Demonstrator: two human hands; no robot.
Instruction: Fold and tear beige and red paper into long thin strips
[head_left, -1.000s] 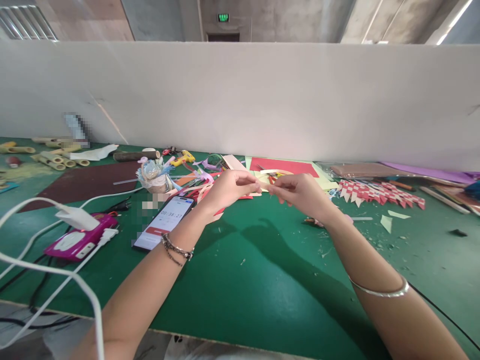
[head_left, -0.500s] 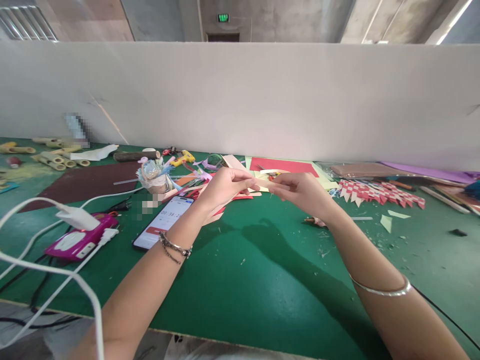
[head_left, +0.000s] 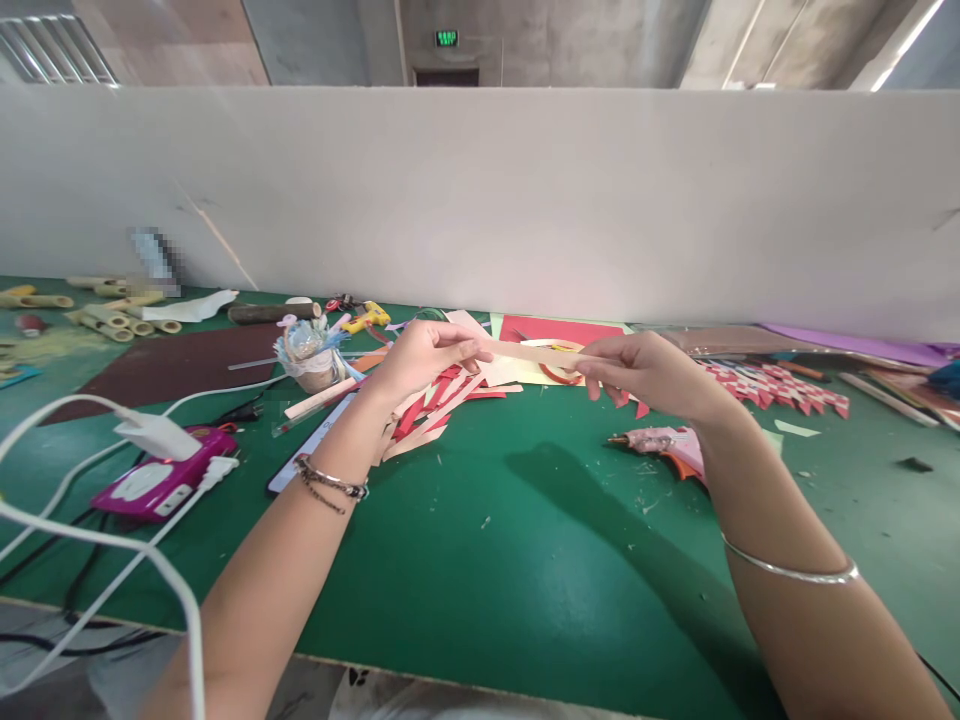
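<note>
A pale pink paper strip (head_left: 531, 352) stretches between my two hands above the table. My left hand (head_left: 431, 362) pinches its left end, and my right hand (head_left: 637, 372) pinches its right end. Under and beside my left hand lies a pile of red and pink paper strips (head_left: 431, 412). Behind the held strip are red and pale green paper sheets (head_left: 566, 328) and scissors, partly covered. A pink hot glue gun (head_left: 660, 440) rests below my right hand, its rear hidden by my forearm.
The green table (head_left: 487, 560) ends at a white partition (head_left: 480, 200). To the left are a magenta power strip (head_left: 161, 485) with white cables, a phone (head_left: 311, 445) and a decorated cup (head_left: 311, 355). Red-and-white woven paper (head_left: 780, 385) lies at right.
My hands have moved apart, so more of the strip shows between them. My right forearm has shifted right, uncovering more of the glue gun. My left forearm now covers more of the phone.
</note>
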